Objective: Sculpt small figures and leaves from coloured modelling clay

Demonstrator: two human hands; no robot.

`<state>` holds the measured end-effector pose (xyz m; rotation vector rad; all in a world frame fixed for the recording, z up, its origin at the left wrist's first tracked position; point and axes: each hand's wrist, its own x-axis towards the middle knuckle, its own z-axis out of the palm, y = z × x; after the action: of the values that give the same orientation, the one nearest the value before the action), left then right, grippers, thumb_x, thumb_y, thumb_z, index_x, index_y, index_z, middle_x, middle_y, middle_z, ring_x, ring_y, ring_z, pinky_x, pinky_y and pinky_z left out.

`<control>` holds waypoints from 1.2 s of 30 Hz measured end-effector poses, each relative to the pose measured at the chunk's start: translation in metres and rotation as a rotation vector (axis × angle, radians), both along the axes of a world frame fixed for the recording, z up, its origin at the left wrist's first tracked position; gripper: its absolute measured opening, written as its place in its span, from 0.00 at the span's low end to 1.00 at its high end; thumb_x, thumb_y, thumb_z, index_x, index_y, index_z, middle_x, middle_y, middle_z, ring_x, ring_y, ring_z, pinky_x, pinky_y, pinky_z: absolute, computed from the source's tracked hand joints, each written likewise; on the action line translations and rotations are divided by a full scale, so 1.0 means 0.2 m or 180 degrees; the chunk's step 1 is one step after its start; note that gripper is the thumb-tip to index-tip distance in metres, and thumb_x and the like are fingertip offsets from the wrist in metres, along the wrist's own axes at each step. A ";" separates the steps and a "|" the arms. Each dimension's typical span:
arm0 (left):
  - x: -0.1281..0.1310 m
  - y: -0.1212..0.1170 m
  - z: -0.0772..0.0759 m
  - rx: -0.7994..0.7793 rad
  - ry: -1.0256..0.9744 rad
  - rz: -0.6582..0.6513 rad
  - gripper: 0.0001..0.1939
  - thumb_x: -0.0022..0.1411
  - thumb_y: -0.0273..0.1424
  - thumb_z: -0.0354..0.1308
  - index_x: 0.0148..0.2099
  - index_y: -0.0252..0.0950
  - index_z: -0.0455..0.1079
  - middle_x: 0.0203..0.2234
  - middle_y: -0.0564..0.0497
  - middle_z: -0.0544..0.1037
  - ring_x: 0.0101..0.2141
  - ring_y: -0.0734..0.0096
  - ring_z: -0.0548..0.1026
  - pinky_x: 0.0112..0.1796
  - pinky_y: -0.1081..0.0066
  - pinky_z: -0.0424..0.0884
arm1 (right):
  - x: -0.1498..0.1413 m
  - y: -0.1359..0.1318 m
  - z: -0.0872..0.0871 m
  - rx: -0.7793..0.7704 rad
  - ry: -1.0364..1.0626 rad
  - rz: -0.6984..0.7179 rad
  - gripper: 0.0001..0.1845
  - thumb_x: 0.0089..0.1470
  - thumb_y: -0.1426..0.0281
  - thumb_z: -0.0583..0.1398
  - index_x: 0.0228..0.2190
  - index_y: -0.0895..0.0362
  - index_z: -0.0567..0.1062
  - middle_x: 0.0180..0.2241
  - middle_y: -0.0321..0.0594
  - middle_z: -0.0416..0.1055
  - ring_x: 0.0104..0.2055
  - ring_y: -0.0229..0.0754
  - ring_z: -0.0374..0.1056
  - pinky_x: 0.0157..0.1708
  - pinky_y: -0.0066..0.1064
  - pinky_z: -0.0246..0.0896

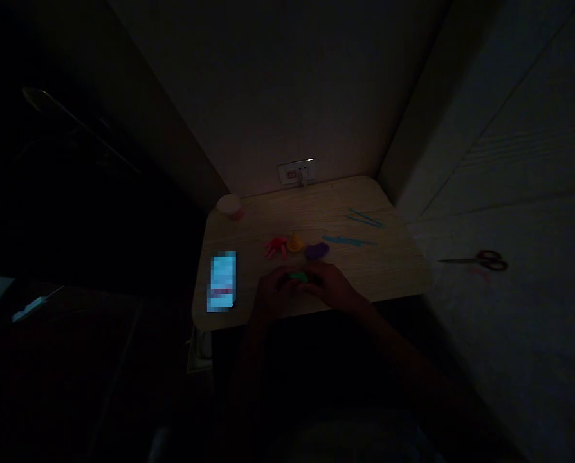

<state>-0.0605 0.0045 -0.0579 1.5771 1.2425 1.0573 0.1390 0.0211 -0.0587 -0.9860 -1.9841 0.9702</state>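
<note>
Dim light hides much detail. Near the front edge of the table, my left hand and my right hand meet, fingers curled around a small green lump that looks like modelling clay. Just beyond them lie a red piece with several finger-like legs, a yellow rounded piece with a pointed top, and a smooth purple lump. Blue thin tools rest to the right of the purple lump.
A lit phone lies at the table's left side. Behind it stands a pale tub. Two blue sticks are at the back right of the wooden table. A wall socket holds a plug. Scissors lie off to the right.
</note>
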 end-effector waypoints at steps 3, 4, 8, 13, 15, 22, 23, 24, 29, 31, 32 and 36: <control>-0.01 0.00 0.02 0.0049 0.0133 -0.0013 0.12 0.63 0.41 0.63 0.36 0.37 0.78 0.31 0.50 0.83 0.33 0.66 0.79 0.35 0.71 0.74 | 0.00 0.00 -0.01 0.0053 -0.0070 0.0118 0.22 0.65 0.51 0.61 0.32 0.57 0.76 0.28 0.37 0.72 0.30 0.40 0.64 0.32 0.30 0.52; -0.01 0.00 0.02 0.0054 0.0181 -0.0015 0.13 0.63 0.41 0.63 0.35 0.37 0.78 0.28 0.51 0.81 0.31 0.68 0.78 0.33 0.72 0.72 | 0.00 0.00 -0.01 0.0058 -0.0089 0.0162 0.23 0.66 0.50 0.60 0.31 0.57 0.76 0.27 0.37 0.71 0.30 0.40 0.64 0.32 0.30 0.52; -0.01 0.00 0.03 0.0025 0.0297 -0.0088 0.18 0.64 0.43 0.62 0.27 0.37 0.73 0.20 0.55 0.75 0.23 0.71 0.72 0.27 0.73 0.66 | 0.01 0.00 0.00 -0.0020 0.0005 0.0284 0.28 0.68 0.48 0.57 0.27 0.57 0.76 0.25 0.35 0.69 0.29 0.38 0.64 0.32 0.30 0.53; 0.00 -0.02 0.02 -0.0026 0.0244 -0.0221 0.26 0.70 0.48 0.56 0.25 0.37 0.74 0.19 0.52 0.77 0.23 0.70 0.74 0.29 0.71 0.69 | 0.02 -0.01 0.03 -0.0400 0.0534 0.0306 0.30 0.66 0.46 0.57 0.23 0.56 0.73 0.22 0.33 0.66 0.26 0.37 0.60 0.29 0.30 0.54; 0.00 -0.02 0.02 -0.0038 0.0204 -0.0235 0.29 0.71 0.51 0.52 0.25 0.37 0.74 0.20 0.51 0.78 0.24 0.68 0.76 0.30 0.70 0.71 | 0.02 -0.01 0.03 -0.0602 0.0668 0.0219 0.31 0.65 0.45 0.57 0.21 0.55 0.69 0.20 0.32 0.62 0.24 0.36 0.56 0.26 0.29 0.52; -0.01 -0.02 0.00 0.0001 0.0150 -0.0118 0.32 0.72 0.54 0.49 0.25 0.37 0.74 0.22 0.50 0.79 0.25 0.67 0.76 0.31 0.69 0.71 | 0.01 -0.01 0.01 -0.0375 0.0675 -0.0204 0.20 0.61 0.50 0.64 0.38 0.55 0.77 0.29 0.37 0.73 0.29 0.41 0.65 0.30 0.31 0.60; -0.01 -0.01 0.00 0.0015 0.0158 -0.0112 0.32 0.71 0.54 0.51 0.24 0.37 0.73 0.21 0.51 0.78 0.25 0.68 0.75 0.29 0.69 0.70 | 0.01 -0.01 0.01 -0.0287 0.0673 -0.0205 0.22 0.59 0.51 0.67 0.46 0.54 0.77 0.35 0.40 0.77 0.33 0.43 0.69 0.34 0.32 0.64; -0.01 -0.01 0.00 0.0027 0.0167 -0.0111 0.31 0.71 0.54 0.52 0.24 0.37 0.73 0.20 0.51 0.77 0.24 0.68 0.73 0.28 0.70 0.68 | 0.01 -0.01 0.01 -0.0206 0.0667 -0.0174 0.26 0.57 0.53 0.69 0.51 0.54 0.76 0.41 0.43 0.78 0.38 0.45 0.72 0.38 0.34 0.67; -0.01 -0.01 -0.01 0.0050 0.0169 -0.0108 0.28 0.70 0.52 0.53 0.28 0.36 0.73 0.23 0.52 0.77 0.26 0.68 0.73 0.31 0.70 0.69 | 0.01 -0.01 0.01 -0.0153 0.0544 0.0029 0.15 0.62 0.60 0.66 0.47 0.54 0.80 0.43 0.45 0.81 0.43 0.48 0.76 0.45 0.37 0.68; 0.00 -0.01 0.00 0.0040 0.0142 -0.0111 0.24 0.69 0.51 0.56 0.32 0.36 0.74 0.25 0.52 0.77 0.28 0.68 0.74 0.32 0.70 0.69 | 0.02 -0.01 0.00 -0.0228 0.0440 -0.0043 0.13 0.63 0.61 0.65 0.46 0.55 0.80 0.39 0.44 0.82 0.39 0.47 0.76 0.42 0.36 0.68; 0.01 -0.02 0.00 0.0026 0.0115 -0.0122 0.22 0.66 0.51 0.59 0.34 0.36 0.74 0.27 0.52 0.78 0.29 0.68 0.74 0.32 0.70 0.70 | 0.02 -0.01 -0.01 -0.0233 0.0394 -0.0099 0.13 0.63 0.61 0.65 0.46 0.55 0.80 0.39 0.44 0.82 0.38 0.47 0.76 0.41 0.36 0.68; 0.02 -0.02 0.01 -0.0035 0.0077 -0.0186 0.21 0.59 0.45 0.69 0.45 0.37 0.70 0.35 0.52 0.80 0.36 0.66 0.77 0.38 0.71 0.72 | 0.02 0.00 -0.03 -0.0136 0.0269 -0.0167 0.11 0.65 0.62 0.62 0.44 0.56 0.79 0.40 0.45 0.81 0.41 0.48 0.76 0.42 0.36 0.66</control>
<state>-0.0568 0.0002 -0.0557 1.6127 1.2092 0.9956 0.1424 0.0208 -0.0642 -0.9991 -1.8662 1.0125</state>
